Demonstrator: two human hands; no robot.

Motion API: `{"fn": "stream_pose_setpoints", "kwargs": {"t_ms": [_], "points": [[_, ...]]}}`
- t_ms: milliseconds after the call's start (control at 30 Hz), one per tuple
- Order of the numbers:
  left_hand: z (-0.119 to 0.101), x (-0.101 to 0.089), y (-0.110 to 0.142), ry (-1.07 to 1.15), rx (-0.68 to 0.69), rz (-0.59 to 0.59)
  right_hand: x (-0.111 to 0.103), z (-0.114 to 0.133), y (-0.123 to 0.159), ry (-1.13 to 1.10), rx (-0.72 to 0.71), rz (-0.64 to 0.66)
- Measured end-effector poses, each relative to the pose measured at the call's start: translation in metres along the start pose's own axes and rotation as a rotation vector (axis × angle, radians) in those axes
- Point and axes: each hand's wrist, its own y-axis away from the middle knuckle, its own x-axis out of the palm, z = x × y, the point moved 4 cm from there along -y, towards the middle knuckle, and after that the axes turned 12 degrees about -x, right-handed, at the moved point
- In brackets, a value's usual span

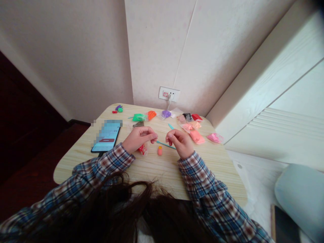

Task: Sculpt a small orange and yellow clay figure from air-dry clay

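Note:
My left hand (143, 137) hovers over the middle of the table with thumb and fingertips pinched together. Facing it, my right hand (179, 141) is closed in a similar pinch. Whatever lies between the fingertips of either hand is too small to make out. Just below the gap between them stands a small salmon-pink clay figure (160, 151) with a yellow-orange top. A thin blue modelling tool (165, 145) lies behind it, running toward my right hand. Partly under my left hand is a clear bag with red bits (143, 149). A second blue tool (170, 126) shows its tip beyond my right hand.
A phone (107, 136) lies at the left. Bags of clay line the back: green (139, 117), orange (152, 115), purple (166, 114), red (196, 117), coral (197, 136) and pink (215, 137). Small clay pieces (119, 109) sit far left. A wall socket (169, 94) holds a plug.

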Motion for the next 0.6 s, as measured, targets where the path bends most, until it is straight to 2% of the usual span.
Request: {"fn": "stream_pose_setpoints", "kwargs": {"t_ms": [600], "points": [[-0.0022,0.0004,0.0004,-0.021,-0.003,0.004,0.0053,-0.0066,-0.0007,-0.105,0.116,0.081]]}}
